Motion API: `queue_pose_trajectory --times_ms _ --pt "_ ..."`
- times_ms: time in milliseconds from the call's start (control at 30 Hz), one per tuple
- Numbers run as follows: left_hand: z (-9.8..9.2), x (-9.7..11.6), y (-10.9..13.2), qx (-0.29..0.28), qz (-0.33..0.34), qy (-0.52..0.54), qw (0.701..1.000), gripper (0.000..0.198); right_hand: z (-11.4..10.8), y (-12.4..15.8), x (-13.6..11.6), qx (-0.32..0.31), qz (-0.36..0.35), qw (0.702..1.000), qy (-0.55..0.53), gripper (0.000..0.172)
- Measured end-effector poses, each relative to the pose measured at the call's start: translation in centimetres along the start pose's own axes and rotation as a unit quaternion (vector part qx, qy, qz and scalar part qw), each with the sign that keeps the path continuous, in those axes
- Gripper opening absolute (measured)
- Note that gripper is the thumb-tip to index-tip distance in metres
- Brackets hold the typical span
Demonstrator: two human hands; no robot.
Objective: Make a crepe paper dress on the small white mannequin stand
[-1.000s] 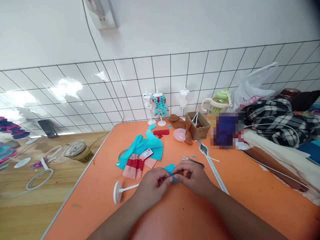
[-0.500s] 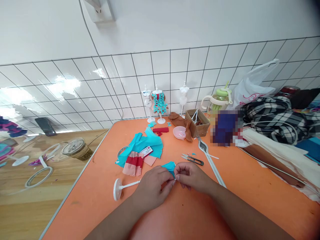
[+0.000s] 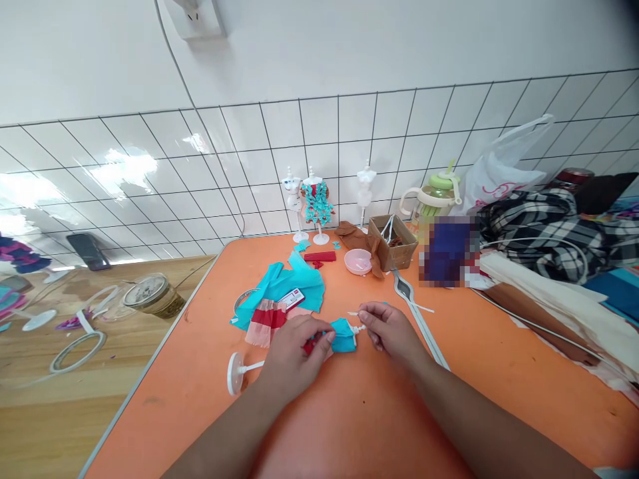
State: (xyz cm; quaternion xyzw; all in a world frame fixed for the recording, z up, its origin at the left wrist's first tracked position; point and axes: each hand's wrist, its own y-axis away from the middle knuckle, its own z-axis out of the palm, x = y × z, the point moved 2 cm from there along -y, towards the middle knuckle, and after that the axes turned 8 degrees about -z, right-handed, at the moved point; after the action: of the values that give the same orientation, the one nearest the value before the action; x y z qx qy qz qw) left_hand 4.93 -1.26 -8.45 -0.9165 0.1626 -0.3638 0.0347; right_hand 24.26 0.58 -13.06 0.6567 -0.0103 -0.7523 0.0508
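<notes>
My left hand (image 3: 294,352) is closed around a small bundle of teal and red crepe paper (image 3: 343,336) just above the orange table (image 3: 499,392). My right hand (image 3: 392,329) pinches a thin white strip or thread (image 3: 357,328) that runs to the bundle's right end. The two hands sit a short way apart. A white doll stand (image 3: 238,370) lies on the table just left of my left wrist. Behind my left hand lie teal paper sheets (image 3: 289,289) and a red-and-pink striped piece (image 3: 267,321).
Three small white mannequins (image 3: 319,199), one dressed in teal, stand by the tiled wall. A pink dish (image 3: 357,261), a cardboard box (image 3: 394,243), a green-lidded bottle (image 3: 434,199), a plastic bag and plaid cloth (image 3: 544,223) crowd the back right. A glass jar (image 3: 154,297) lies on the wooden surface at left.
My hands have drawn apart: the right hand moved right, pulling the white strip out from the teal bundle. The small scissors by my right hand are now hidden. The camera tilted slightly.
</notes>
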Motion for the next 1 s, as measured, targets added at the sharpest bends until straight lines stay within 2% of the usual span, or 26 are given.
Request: queue_pose_trajectory --times_ms 100,167,267,400,567,733,833,1000 --pt "0.8 0.4 0.4 -0.049 -0.03 0.023 0.998 0.023 0.5 0.6 -0.4 0.041 -0.137 0.978 0.151 0.021" --pt "1.4 0.5 0.5 -0.044 -0.041 0.031 0.998 0.024 1.2 1.3 -0.7 0.029 -0.216 0.952 0.213 0.019" --pt "1.8 0.5 0.5 -0.033 -0.033 0.013 0.999 0.027 2.0 2.0 -0.8 -0.004 -0.251 0.934 0.252 0.019" --pt "1.7 0.3 0.4 -0.034 -0.022 -0.012 0.999 0.028 2.4 2.2 -0.5 -0.028 -0.231 0.942 0.242 0.02" --pt "1.4 0.2 0.3 -0.038 -0.015 0.016 0.999 0.029 2.6 2.0 -0.1 -0.063 -0.128 0.982 0.125 0.025" --pt "1.5 0.1 0.3 -0.02 -0.051 0.099 0.994 0.026 2.9 2.3 -0.4 -0.069 -0.114 0.985 0.11 0.02" --pt "1.5 0.1 0.3 -0.035 -0.047 0.139 0.989 0.025 2.9 2.4 -0.6 -0.075 -0.096 0.989 0.086 0.021" --pt "1.4 0.2 0.1 -0.051 -0.03 0.145 0.988 0.024 2.9 2.4 -0.5 -0.084 -0.064 0.993 0.06 0.026"
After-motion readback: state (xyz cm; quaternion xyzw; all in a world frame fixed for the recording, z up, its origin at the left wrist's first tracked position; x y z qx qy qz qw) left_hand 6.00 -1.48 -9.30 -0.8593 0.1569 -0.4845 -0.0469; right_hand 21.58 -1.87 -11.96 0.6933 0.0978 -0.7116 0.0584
